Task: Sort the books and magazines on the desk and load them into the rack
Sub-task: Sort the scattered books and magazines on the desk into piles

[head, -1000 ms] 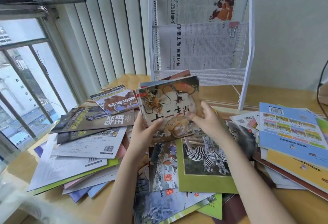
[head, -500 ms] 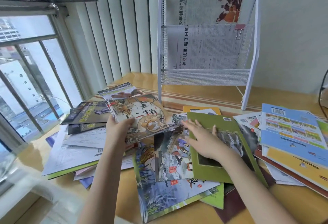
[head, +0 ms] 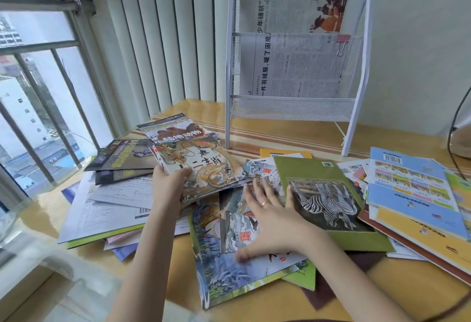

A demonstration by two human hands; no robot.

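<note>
Mid-sort at the desk, one book in hand

Left hand (head: 169,184) grips a thin dragon-cover picture book (head: 201,166) over the pile; right hand (head: 270,222) lies flat, fingers spread, across loose illustrated booklets (head: 237,225) beside a green zebra-photo book (head: 323,199). White mesh rack (head: 293,110) stands behind.

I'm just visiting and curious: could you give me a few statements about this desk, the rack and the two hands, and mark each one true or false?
1. The left hand grips the dragon-cover book. True.
2. The right hand holds the zebra book up in the air. False: its fingers are spread flat on the books lying on the desk, its little finger at the zebra book's edge.
3. The white rack holds newspapers fastened with binder clips. True.
4. The rack's lowest mesh pocket is packed with books. False: no books show in it.
5. A blue booklet lies on top of the pile at the right. True.
</note>
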